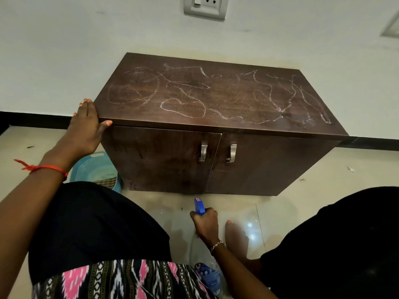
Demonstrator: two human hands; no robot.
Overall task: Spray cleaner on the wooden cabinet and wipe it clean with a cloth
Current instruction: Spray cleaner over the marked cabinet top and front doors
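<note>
A low dark wooden cabinet [216,98] stands against the wall, its top covered in white chalk scribbles. My left hand [86,126] grips the cabinet's front left corner, thumb on the front edge. Low between my knees, my right hand [205,223] is closed around the neck of a clear spray bottle [199,205] with a blue trigger head pointing toward the cabinet doors. A checked cloth [106,182] lies in a blue basin [90,169] on the floor left of the cabinet, partly hidden by my knee.
Two metal handles [217,152] sit on the cabinet's double doors. My bare foot [236,234] rests on the glossy tiled floor beside the bottle. My knees in dark fabric fill the lower left and right. A wall socket [205,6] is above.
</note>
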